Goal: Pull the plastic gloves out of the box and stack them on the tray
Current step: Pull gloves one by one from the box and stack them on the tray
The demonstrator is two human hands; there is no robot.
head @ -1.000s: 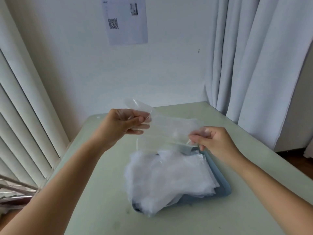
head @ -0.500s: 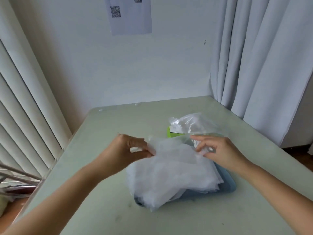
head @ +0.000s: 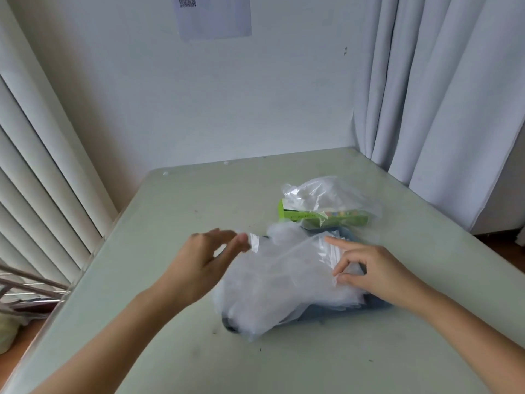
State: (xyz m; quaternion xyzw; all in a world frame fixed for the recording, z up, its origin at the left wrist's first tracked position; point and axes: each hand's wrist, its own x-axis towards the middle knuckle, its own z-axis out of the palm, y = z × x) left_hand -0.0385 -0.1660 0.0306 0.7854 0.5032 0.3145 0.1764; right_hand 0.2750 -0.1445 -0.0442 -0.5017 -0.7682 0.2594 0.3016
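Note:
A heap of clear plastic gloves [head: 270,288] lies on the blue tray [head: 379,304] in the middle of the pale green table [head: 176,351] and covers most of it. The top glove sits spread over the heap. My left hand [head: 204,260] hovers at the heap's left edge, blurred, with fingers spread and nothing held. My right hand [head: 369,270] is at the heap's right edge; its thumb and a curled finger pinch the top glove's edge while the index finger points straight out. Behind the tray lies the green glove box [head: 326,218] with crumpled gloves [head: 318,194] bulging from its top.
White curtains [head: 443,109] hang at the table's right far corner. Vertical blinds [head: 42,166] run along the left side, with metal rods [head: 28,285] below them. A paper sheet [head: 216,15] with a QR code is on the wall.
Both hands came down from chest height with a glove stretched between them and laid it on the heap. My left hand has let go and spread its fingers. The view tilted down.

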